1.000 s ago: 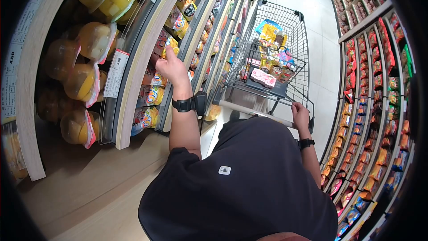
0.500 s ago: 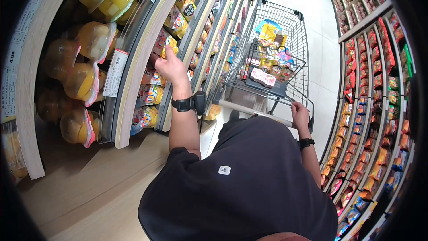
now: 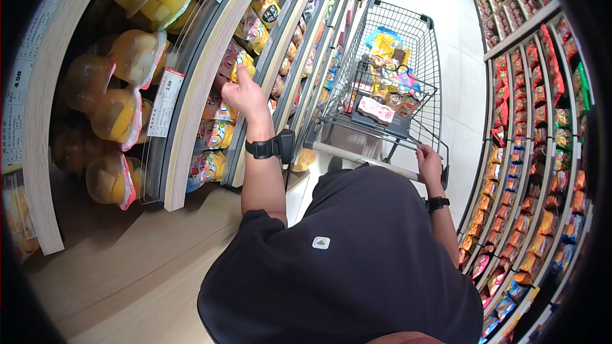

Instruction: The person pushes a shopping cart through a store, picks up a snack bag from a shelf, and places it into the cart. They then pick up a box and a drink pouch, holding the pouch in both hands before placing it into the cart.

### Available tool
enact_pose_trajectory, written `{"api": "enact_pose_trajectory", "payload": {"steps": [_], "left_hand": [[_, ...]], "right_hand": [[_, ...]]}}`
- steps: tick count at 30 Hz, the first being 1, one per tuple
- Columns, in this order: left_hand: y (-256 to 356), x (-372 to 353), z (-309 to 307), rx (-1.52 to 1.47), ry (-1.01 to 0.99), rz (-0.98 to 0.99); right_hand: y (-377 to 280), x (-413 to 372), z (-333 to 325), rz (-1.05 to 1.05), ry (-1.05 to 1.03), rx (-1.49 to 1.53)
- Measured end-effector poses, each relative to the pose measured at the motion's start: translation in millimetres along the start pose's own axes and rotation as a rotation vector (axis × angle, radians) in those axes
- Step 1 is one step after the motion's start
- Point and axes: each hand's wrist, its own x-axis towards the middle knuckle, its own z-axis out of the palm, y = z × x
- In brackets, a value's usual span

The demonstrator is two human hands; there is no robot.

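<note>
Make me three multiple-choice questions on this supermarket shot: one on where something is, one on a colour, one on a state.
1. Where does the right hand rest?
A. on the cart handle
B. on a price tag
C. on a shelf edge

2. What colour is the fruit in the plastic cups?
A. red
B. yellow
C. green

3. How is the cart loaded?
A. empty
B. piled above its rim
C. some packaged goods lie in it

Answers:
1. A, since its fingers wrap around the bar at the near end of the cart.
2. B, since the clear cups on the shelf to the left of the left hand show yellow pieces.
3. C, since wrapped items lie low in the basket, well under the rim.
</note>
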Motion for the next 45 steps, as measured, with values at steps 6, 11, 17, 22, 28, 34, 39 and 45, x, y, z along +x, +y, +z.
{"api": "enact_pose_trajectory", "payload": {"steps": [6,11,17,22,28,34,39,45], "left_hand": [[27,-5,-3,-0.014,-0.039,-0.064],[29,-6,-4,-0.008,-0.051,-0.078],[30,-7,-4,0.005,-0.061,-0.069],[33,-7,-3,0.028,-0.042,-0.071],[4,-1,-2,0.072,-0.007,0.041],[-26,7,0,0.08,0.014,0.162],[-25,7,-1,0.07,0.01,0.144],[7,-1,-1,0.037,-0.008,0.075]], "right_hand": [[-5,-1,-2,0.006,-0.002,-0.006],[-6,-1,-2,0.009,-0.004,-0.01],[-4,-1,-1,0.001,0.005,-0.019],[-5,-1,-2,0.001,0.004,-0.028],[-5,-1,-2,-0.001,0.001,-0.014],[-16,-2,-8,0.01,-0.04,-0.072],[-19,-4,-9,0.009,-0.025,-0.065],[-19,-3,-9,0.017,-0.034,-0.071]]}}
